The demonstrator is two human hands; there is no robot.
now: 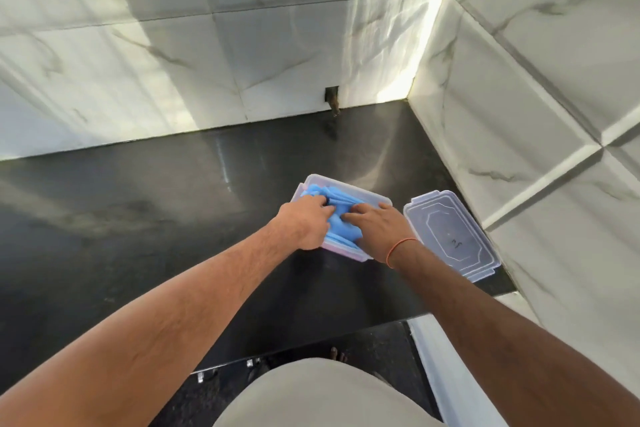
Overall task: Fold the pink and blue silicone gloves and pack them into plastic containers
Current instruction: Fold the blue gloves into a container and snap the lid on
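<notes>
Pressing blue gloves (pixel 341 218) down into clear container (pixel 346 184) on dark surface (pixel 138 218). My left hand (pixel 306 222) on gloves' left side, fingers (pixel 320 202) curled into folds. My right hand (pixel 379 227) flatter on top, fingers straight. Pink edge shows at container's near rim. Lid (pixel 450 236) lies just right, apart.

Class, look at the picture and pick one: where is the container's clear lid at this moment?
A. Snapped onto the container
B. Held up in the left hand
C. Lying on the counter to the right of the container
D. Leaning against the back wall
C: the clear lid lies flat on the dark counter just right of the open container, while both hands press the blue gloves inside.
</notes>
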